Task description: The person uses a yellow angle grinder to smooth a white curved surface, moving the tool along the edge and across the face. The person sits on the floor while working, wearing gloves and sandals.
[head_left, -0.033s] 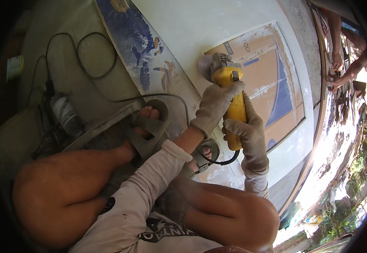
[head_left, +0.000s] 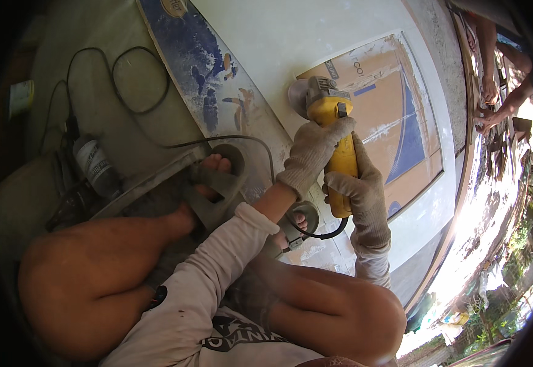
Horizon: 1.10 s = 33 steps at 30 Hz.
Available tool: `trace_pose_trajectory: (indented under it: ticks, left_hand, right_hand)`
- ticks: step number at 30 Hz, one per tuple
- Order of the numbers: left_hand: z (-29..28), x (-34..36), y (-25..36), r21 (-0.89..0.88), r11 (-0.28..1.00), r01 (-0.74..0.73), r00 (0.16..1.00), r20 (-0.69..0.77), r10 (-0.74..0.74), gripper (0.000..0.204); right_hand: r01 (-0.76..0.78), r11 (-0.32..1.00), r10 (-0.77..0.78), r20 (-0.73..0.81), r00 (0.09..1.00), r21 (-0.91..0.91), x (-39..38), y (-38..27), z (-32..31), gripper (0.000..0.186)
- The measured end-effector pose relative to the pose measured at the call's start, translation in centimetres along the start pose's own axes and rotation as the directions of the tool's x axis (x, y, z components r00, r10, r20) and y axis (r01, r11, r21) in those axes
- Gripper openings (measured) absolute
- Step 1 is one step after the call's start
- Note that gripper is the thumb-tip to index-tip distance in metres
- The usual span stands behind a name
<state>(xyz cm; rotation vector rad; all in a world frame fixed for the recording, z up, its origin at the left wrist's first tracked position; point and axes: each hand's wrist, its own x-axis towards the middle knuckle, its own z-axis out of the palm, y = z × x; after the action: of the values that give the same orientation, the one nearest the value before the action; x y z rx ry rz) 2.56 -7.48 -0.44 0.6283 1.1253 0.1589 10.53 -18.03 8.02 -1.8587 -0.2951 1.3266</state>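
Makeshift, partly outdoor workshop: yellow angle grinder (head_left: 343, 161), dusty cardboard (head_left: 376, 131), black power cord (head_left: 242, 136), sunlit greenery (head_left: 491, 321).

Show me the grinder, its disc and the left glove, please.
Grinder (head_left: 342, 160): head view, on its yellow body between the gloved hands.
Disc (head_left: 296, 98): head view, on its flat face.
Left glove (head_left: 309, 148): head view, on the back of the hand.
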Motion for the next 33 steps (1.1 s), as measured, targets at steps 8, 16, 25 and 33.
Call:
trace_pose_trajectory:
  ticks: [8,16,25,33]
  left_hand:
    - [0.2,0.7,0.2,-0.003,0.998,0.061,0.998,-0.014,-0.061,0.067]
    - [0.8,0.7,-0.6,0.045,0.992,0.119,0.993,-0.021,-0.118,0.067]
    - [1.6,-0.1,-2.2,0.075,0.99,0.119,0.992,0.019,-0.121,0.08]
    - [2.5,-1.2,-3.1,0.116,0.981,0.156,0.987,0.008,-0.158,0.066]
  right_hand:
    - [-0.059,0.998,0.059,0.043,0.997,0.013,0.3,-0.9,-0.4,0.102]
    - [-0.071,0.997,0.071,0.016,0.997,0.004,-0.4,-0.6,-0.9,0.1]
    - [-0.113,0.994,0.113,-0.017,0.993,0.014,-1.8,0.6,-1.8,0.101]
    - [-0.121,0.993,0.121,-0.033,0.992,0.009,-2.9,1.8,-2.6,0.102]
